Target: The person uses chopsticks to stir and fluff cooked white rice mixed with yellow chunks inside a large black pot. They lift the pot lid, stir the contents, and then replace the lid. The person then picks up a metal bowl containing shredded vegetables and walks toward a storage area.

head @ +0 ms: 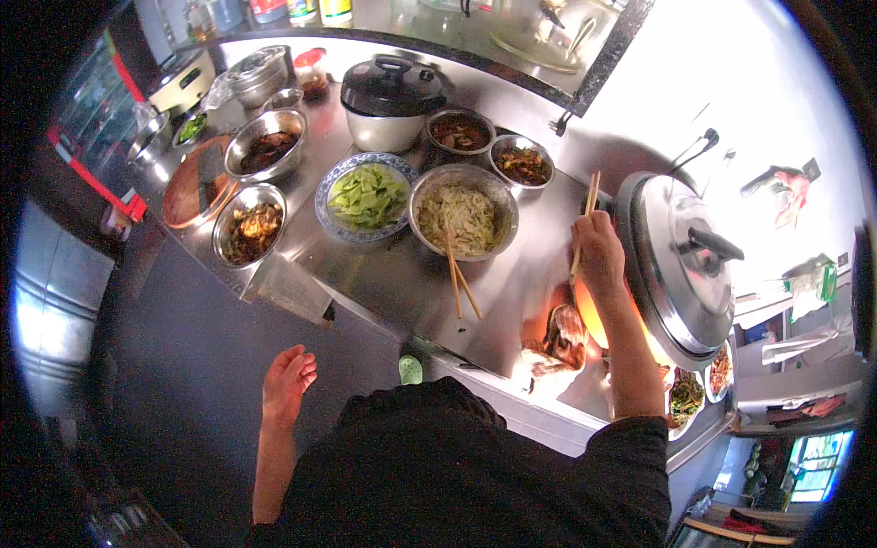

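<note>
My right hand (599,252) is closed around a pair of wooden chopsticks (595,188), just left of a large round cooker with a metal lid (678,267). My left hand (290,383) hangs over the floor, fingers loosely curled, with nothing visible in it. On the steel counter, a metal bowl of pale shredded food (464,214) has another pair of chopsticks (458,281) leaning over its near rim. To its left is a blue-and-white plate (325,218) of sliced green vegetable. A crumpled cloth (565,339) lies below my right hand, beside the cooker's orange-lit side.
A rice cooker (387,103) stands at the back, near two small bowls of food (460,131) (522,162). Leftward are metal bowls (249,225) (266,145) and a round wooden board with a cleaver (199,181). A shelf edge (438,56) overhangs the counter.
</note>
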The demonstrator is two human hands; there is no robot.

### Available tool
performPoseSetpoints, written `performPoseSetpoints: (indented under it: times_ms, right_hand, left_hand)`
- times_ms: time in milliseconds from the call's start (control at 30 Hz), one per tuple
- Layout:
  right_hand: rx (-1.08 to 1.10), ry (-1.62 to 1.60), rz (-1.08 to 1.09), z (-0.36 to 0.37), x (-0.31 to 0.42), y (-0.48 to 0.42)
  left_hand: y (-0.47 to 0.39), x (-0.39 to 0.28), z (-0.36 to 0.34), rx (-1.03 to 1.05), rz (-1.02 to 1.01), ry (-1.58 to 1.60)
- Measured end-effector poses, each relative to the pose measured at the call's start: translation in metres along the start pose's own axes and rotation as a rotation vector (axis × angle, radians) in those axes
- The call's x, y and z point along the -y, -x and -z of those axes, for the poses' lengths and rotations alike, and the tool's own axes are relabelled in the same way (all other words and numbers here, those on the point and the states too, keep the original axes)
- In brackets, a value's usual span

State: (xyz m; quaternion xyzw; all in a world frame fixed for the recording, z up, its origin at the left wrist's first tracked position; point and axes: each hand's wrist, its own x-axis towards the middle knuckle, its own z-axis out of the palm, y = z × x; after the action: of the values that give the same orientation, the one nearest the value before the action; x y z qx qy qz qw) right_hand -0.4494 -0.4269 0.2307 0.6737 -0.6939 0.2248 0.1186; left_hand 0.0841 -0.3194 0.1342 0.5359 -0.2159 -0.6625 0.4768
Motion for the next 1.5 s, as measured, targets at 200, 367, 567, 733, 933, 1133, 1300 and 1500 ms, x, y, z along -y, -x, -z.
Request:
performPoseSetpoints:
  times_ms: [200, 367, 567, 733, 933, 1133, 1300, 1500]
  right_hand:
    - [0.423, 0.641, 0.283, 0.004, -0.040, -0.036]
    - [0.552, 0.723, 0.347, 0.025, -0.035, -0.049]
    - [0.626, 0.745, 0.347, 0.026, -0.026, -0.056]
    - [0.555, 0.732, 0.276, 0.030, -0.024, -0.052]
    - [0.588, 0.716, 0.121, 0.024, -0.022, -0.059]
    - [0.529, 0.760, -0.055, 0.019, -0.001, -0.062]
    - [0.600, 0.805, -0.179, 0.012, 0.007, -0.075]
    - [0.586, 0.823, -0.218, 0.004, 0.002, -0.081]
  left_hand:
    - [-0.040, -0.021, -0.030, 0.001, 0.016, -0.032]
    - [-0.074, -0.028, -0.032, 0.113, 0.020, -0.020]
    - [-0.119, -0.065, -0.044, 0.217, 0.035, -0.046]
    - [-0.166, -0.099, -0.063, 0.388, 0.040, -0.125]
    - [-0.212, -0.128, -0.070, 0.443, 0.065, -0.171]
    - [-0.241, -0.139, -0.077, 0.490, 0.111, -0.166]
    - [-0.259, -0.146, -0.079, 0.543, 0.117, -0.197]
    - [-0.276, -0.147, -0.078, 0.559, 0.106, -0.236]
